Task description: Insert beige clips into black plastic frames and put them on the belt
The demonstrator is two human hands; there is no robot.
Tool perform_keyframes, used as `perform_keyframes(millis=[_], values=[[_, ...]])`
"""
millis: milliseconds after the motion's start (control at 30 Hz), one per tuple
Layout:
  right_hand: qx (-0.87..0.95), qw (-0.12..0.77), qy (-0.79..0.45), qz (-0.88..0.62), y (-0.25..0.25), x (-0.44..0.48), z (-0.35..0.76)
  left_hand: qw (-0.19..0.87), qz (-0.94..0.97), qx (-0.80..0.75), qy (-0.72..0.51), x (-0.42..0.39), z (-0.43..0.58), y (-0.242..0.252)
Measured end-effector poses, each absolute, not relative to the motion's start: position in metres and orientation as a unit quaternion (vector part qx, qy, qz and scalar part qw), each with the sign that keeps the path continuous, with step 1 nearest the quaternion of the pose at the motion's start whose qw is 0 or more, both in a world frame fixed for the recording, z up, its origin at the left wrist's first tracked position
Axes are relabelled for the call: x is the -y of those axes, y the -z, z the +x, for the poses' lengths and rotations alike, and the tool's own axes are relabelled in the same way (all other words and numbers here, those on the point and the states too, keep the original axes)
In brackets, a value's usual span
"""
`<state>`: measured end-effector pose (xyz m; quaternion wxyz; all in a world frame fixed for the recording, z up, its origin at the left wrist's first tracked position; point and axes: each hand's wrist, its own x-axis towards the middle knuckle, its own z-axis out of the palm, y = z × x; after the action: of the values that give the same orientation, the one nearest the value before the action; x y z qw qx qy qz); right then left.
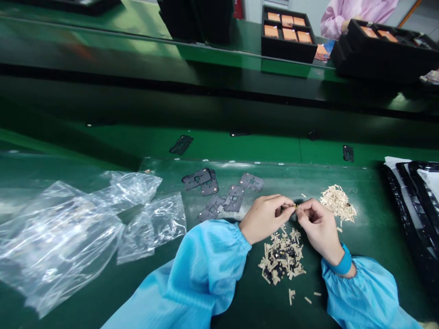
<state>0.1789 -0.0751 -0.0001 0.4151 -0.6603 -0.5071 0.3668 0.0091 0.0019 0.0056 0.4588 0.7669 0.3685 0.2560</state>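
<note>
My left hand (pixel 268 215) and my right hand (pixel 317 225) meet fingertip to fingertip over the green bench. Between them they pinch a tiny part (pixel 296 206) with a yellowish glint, mostly covered by the fingers. Just below lies a loose pile of beige and black small pieces (pixel 283 256). Beyond my right hand is a heap of pale beige strips (pixel 338 203). Several flat black plastic plates (pixel 234 198) with cut-outs lie to the left of my left hand, some overlapping.
Clear plastic bags (pixel 61 237) cover the bench at left. Black trays (pixel 411 205) with white sheets stand at the right edge. More black plates (pixel 181 145) lie further back. On the raised shelf, a black box (pixel 290 36) holds orange pieces; a person in a pink sleeve (pixel 356 13) is behind.
</note>
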Motion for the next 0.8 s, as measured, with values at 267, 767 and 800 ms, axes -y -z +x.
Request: perform_keyframes(millis=[267,767,800], values=[[0.561,0.407,-0.256,-0.674,-0.002,0.076,0.176,0.572,0.67,-0.385,-0.276,-0.003,0.012,-0.001],[0.647,0.395,-0.146,-0.636,-0.008,0.079,0.168,0.603,0.649,-0.368,-0.282,-0.003,0.011,-0.001],[0.642,0.395,-0.152,-0.64,-0.008,0.079,0.169,0.603,0.652,-0.365,-0.28,-0.003,0.011,-0.001]])
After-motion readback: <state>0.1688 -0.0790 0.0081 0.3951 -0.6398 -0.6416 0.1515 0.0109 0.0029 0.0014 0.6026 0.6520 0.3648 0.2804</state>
